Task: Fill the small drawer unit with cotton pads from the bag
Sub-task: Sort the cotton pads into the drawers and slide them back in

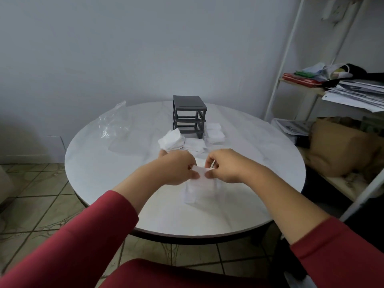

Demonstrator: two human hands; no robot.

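Red sleeves (83, 235) reach out over the round white surface (104, 173), and both hands meet near its middle. The left hand (176, 168) and right hand (226, 166) each pinch the top edge of a white cotton pad (200, 173) between thumb and curled fingers. Under it sits a small clear container (199, 192) of pads; drawer or packet, I cannot tell. Beyond the hands lie loose piles of cotton pads (172, 141), just beside the foot of the dark grey drawer unit (189, 115), whose slots stand open. A crumpled clear bag (113, 123) lies to the left. Behind is a pale wall, below a tiled floor (31, 204), and a white shelf rack (289, 38) with papers (357, 90) stands at the right.
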